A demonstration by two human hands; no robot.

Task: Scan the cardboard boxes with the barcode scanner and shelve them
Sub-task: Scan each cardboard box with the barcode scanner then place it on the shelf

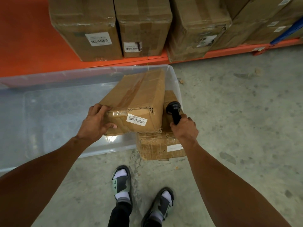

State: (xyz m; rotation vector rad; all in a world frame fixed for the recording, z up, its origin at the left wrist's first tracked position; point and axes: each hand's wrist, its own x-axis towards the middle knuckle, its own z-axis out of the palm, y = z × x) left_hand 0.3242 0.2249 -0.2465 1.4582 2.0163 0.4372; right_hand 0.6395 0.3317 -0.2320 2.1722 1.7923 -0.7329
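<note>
A taped cardboard box [137,99] is tilted up inside a clear plastic bin [49,79], with its white barcode label [137,120] on the end facing me. My left hand [96,122] grips the box's near left corner. My right hand [184,128] holds a black barcode scanner [174,110] just right of that box, its head near the box's right edge. A second cardboard box [157,145] lies underneath, partly hidden by the first box and my right hand.
Several taped cardboard boxes [88,28] with barcode labels stand side by side on the orange low shelf [24,38] behind the bin. Grey concrete floor [237,104] spreads to the right. My two feet in sandals [122,182] stand just before the bin.
</note>
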